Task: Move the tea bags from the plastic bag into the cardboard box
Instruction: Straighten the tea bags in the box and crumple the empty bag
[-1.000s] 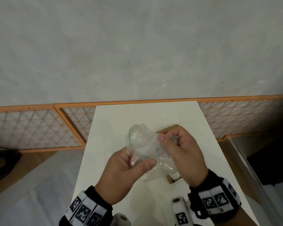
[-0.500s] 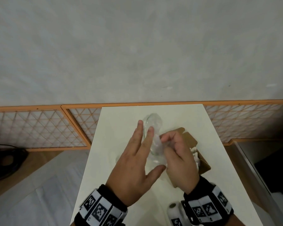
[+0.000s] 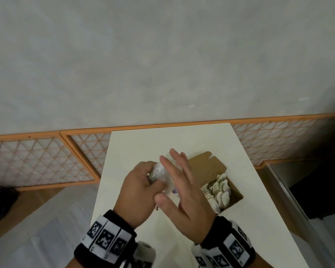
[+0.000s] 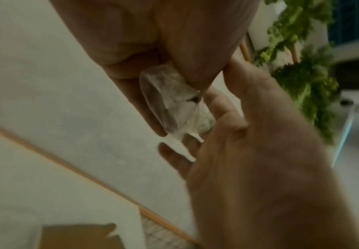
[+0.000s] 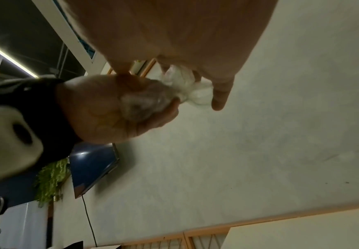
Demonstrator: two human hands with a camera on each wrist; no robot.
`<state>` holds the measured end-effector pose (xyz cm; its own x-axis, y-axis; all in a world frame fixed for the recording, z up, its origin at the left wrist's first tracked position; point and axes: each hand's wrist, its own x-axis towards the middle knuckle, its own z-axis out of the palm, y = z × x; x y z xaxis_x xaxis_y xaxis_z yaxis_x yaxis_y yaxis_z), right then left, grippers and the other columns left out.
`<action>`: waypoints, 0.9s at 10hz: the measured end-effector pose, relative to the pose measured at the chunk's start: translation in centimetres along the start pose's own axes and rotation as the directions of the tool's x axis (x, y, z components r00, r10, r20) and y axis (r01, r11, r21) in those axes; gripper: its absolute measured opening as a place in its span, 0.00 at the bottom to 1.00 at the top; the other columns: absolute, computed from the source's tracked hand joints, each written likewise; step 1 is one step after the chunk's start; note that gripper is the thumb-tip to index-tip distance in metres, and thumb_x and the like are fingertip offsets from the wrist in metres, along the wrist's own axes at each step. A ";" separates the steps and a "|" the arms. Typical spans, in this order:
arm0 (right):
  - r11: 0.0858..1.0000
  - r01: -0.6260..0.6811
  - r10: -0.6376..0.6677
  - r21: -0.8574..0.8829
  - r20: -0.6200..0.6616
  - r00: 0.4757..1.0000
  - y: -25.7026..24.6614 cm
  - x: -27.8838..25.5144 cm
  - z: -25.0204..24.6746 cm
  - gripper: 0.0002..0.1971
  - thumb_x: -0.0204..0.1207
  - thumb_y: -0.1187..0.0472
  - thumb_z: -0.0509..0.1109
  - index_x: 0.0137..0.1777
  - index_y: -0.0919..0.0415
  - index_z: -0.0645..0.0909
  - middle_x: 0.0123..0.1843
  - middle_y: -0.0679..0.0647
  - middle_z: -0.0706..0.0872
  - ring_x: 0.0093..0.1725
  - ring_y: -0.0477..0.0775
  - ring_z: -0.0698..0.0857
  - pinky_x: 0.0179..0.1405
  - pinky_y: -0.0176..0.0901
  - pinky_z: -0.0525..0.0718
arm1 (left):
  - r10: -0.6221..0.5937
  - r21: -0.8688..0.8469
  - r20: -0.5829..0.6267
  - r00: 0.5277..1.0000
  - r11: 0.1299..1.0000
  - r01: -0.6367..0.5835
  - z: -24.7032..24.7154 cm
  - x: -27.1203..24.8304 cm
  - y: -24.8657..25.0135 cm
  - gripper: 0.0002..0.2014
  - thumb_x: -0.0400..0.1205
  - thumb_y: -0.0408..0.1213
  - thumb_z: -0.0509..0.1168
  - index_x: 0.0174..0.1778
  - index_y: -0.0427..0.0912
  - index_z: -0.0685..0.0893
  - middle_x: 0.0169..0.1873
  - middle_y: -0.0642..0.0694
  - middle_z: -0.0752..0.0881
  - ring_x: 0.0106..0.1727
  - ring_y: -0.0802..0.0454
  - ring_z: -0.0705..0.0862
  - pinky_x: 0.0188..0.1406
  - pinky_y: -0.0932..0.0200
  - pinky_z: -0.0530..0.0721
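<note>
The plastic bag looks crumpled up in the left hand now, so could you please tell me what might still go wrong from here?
1. The plastic bag is balled in the left hand; whether a tea bag remains inside cannot be told, so one might be thrown away.
2. The cardboard box sits full of tea bags beside the open right hand, which might knock it.

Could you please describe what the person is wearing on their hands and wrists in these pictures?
Both hands are bare. The left wrist and right wrist each carry a black band ringed with white squares printed with black block-pattern markers. A rounded white camera housing sits under each wrist. No sleeves or cables are visible.
</note>
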<state>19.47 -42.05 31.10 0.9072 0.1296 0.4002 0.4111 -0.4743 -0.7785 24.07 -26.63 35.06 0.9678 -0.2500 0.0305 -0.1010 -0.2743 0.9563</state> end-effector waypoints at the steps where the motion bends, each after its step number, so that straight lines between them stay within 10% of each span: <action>1: 0.998 0.027 -0.025 0.053 -0.042 0.999 -0.1 0.7 0.6 0.42 0.82 0.38 0.70 0.91 0.51 0.59 0.91 0.53 0.59 0.91 0.57 0.60 0.81 0.63 0.77 | -0.104 -0.218 0.098 0.990 0.968 0.123 -0.5 0.7 0.7 0.08 0.73 0.32 0.69 0.46 0.38 0.89 0.38 0.35 0.91 0.35 0.46 0.87 0.38 0.48 0.84; 3: 0.962 -0.122 0.171 0.243 -0.189 0.967 0.2 2.9 1.4 0.19 0.86 0.51 0.72 0.74 0.50 0.77 0.67 0.48 0.84 0.67 0.52 0.85 0.66 0.52 0.87 | -0.126 -0.317 0.363 0.923 0.915 0.250 -3.0 0.6 0.4 0.21 0.81 0.53 0.69 0.52 0.35 0.91 0.50 0.31 0.90 0.55 0.37 0.87 0.65 0.40 0.82; 4: 0.917 -0.209 0.250 0.340 -0.080 0.965 -0.2 3.4 2.2 0.15 0.85 0.61 0.74 0.69 0.50 0.80 0.59 0.48 0.87 0.57 0.48 0.88 0.56 0.44 0.88 | -0.190 -0.204 0.306 0.933 0.944 0.259 -4.5 -0.1 -0.7 0.25 0.79 0.64 0.70 0.57 0.48 0.94 0.60 0.48 0.92 0.65 0.50 0.89 0.73 0.44 0.83; 7: 0.922 -0.270 0.325 0.278 -0.177 0.929 -1.5 3.7 2.6 0.09 0.91 0.63 0.65 0.67 0.54 0.80 0.52 0.44 0.85 0.48 0.40 0.84 0.47 0.34 0.83 | -0.323 0.031 0.138 0.936 0.946 0.322 -11.5 -4.2 -9.4 0.07 0.83 0.45 0.74 0.56 0.57 0.93 0.48 0.49 0.94 0.48 0.53 0.93 0.56 0.56 0.87; 8: 0.933 -0.294 0.340 0.207 -0.243 0.908 -1.1 3.6 2.0 0.06 0.92 0.57 0.63 0.61 0.53 0.81 0.46 0.44 0.86 0.44 0.39 0.83 0.45 0.33 0.81 | -0.410 0.458 0.191 0.892 0.841 0.288 -13.0 -7.7 -16.8 0.08 0.80 0.50 0.78 0.52 0.62 0.89 0.45 0.55 0.91 0.43 0.61 0.90 0.44 0.71 0.82; 9: 0.927 -0.327 0.368 0.185 -0.268 0.890 -0.7 3.1 1.6 0.11 0.92 0.52 0.60 0.55 0.55 0.80 0.38 0.43 0.82 0.37 0.41 0.80 0.40 0.37 0.79 | -0.530 0.536 0.303 0.792 0.782 0.317 -14.9 -9.3 -24.8 0.11 0.67 0.60 0.82 0.39 0.67 0.88 0.54 0.41 0.91 0.44 0.65 0.88 0.52 0.75 0.84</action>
<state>22.20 -39.91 32.07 0.9351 -0.2930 0.1995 0.1005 -0.3208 -0.9418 21.02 -3.67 15.37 0.7501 -0.3344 -0.5705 0.1045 -0.7919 0.6016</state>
